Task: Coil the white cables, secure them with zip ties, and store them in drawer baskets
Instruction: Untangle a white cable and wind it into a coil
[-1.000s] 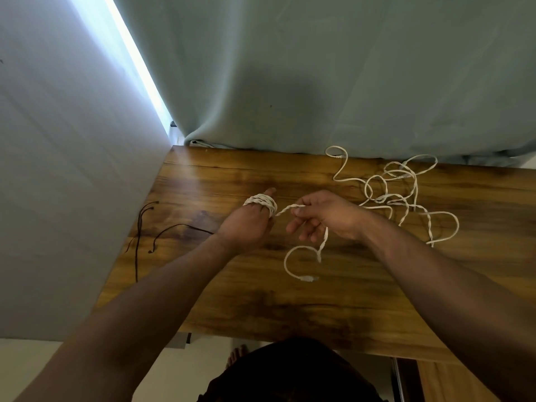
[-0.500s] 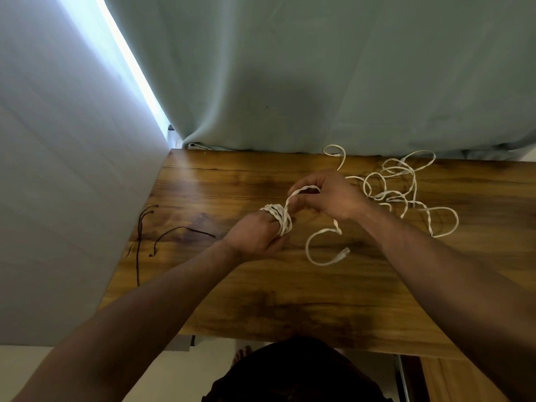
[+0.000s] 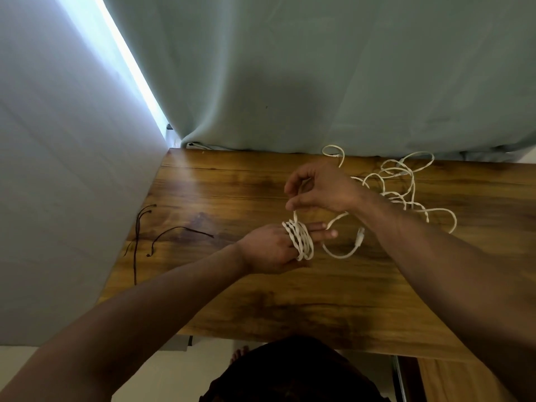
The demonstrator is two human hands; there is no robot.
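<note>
while on fingers point(image 3: 325, 234), coil point(image 3: 300, 241) axis rightward

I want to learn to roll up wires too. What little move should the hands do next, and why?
Probably the right hand should carry the white cable it pinches around the left hand's straight fingers for another loop. A coil is wound on those fingers, but a loose tail ending in a plug lies on the table, so more seems left to wind.
</note>
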